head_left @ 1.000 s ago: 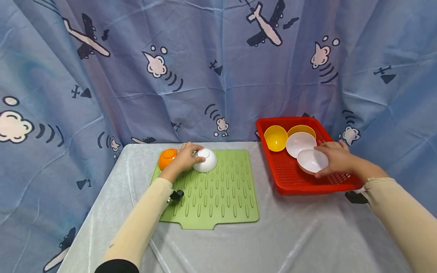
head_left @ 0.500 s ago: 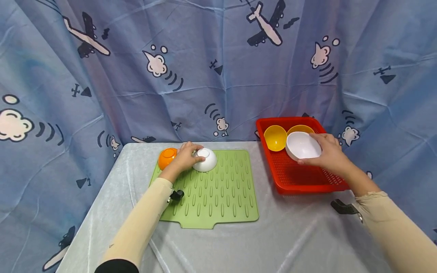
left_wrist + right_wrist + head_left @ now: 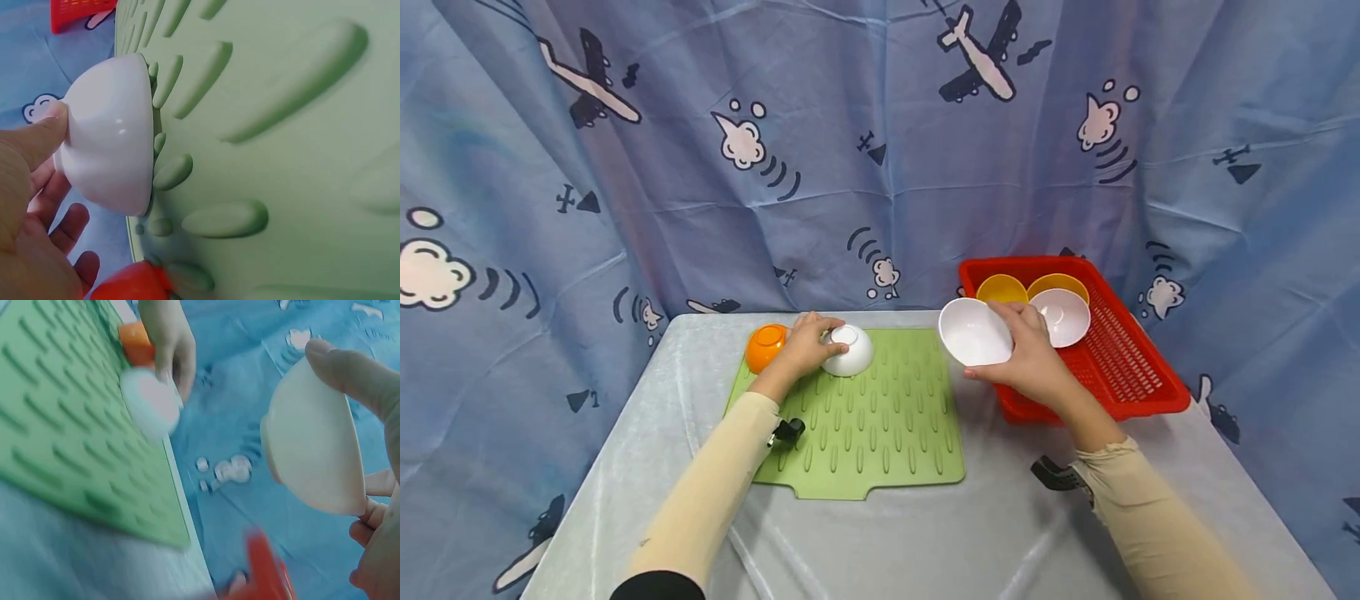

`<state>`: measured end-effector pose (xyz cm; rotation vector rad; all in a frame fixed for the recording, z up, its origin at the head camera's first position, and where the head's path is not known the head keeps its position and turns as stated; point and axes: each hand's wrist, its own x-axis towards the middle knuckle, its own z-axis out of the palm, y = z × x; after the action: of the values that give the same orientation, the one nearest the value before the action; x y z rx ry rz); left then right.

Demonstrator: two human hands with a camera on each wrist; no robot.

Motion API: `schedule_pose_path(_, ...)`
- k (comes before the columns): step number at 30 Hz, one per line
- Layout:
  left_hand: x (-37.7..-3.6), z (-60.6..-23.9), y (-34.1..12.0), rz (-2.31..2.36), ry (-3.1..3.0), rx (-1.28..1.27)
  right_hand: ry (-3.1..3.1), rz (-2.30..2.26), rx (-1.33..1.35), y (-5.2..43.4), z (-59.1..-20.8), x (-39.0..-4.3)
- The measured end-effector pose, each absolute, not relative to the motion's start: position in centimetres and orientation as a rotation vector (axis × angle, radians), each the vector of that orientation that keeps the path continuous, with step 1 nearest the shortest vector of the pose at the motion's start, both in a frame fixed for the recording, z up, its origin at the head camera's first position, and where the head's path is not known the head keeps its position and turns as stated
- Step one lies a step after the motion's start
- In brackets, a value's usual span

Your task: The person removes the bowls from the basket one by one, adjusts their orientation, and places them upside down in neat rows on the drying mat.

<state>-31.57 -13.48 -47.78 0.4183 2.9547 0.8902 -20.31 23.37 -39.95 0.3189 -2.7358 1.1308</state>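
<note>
My left hand (image 3: 807,344) pinches an upside-down white bowl (image 3: 112,134) near its foot, thumb on one side and fingers on the other. That bowl stands rim down on the green draining mat (image 3: 880,433). An orange bowl (image 3: 765,347), also upside down, sits just left of it, partly behind the hand. My right hand (image 3: 1028,354) grips a second white bowl (image 3: 974,332) by its rim, in the air between the mat and the red basket (image 3: 1078,407). Its hollow side is tilted toward the head camera; the right wrist view shows its outer side (image 3: 315,440) and foot.
In the basket at the right are another white bowl (image 3: 1066,317) and two yellow bowls, one at the left (image 3: 1002,288) and one behind (image 3: 1060,283). A grey cloth covers the table (image 3: 917,550). A blue curtain (image 3: 820,167) hangs right behind the table.
My right hand has lifted the white bowl out of the basket and carried it left toward the mat's right edge. My left hand stays at its bowl.
</note>
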Motion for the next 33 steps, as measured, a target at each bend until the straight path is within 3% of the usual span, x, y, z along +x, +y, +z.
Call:
schedule_pose_path(15, -30.7, -47.9, -12.6, 0.921, 3.033, 0.31, -2.706, 1.234, 0.464, 16.4, -43.6, -18.3)
schedule_pose_path(22, -29.8, -47.1, -13.4, 0.946, 3.026, 0.351, -2.708, 1.204, 0.488, 15.4, -45.2, -17.8)
schedule_pose_path(33, -27.3, -45.5, -14.2, 1.39, 2.908, 0.502, -2.687, 1.165, 0.515, 15.7, -45.2, -17.6)
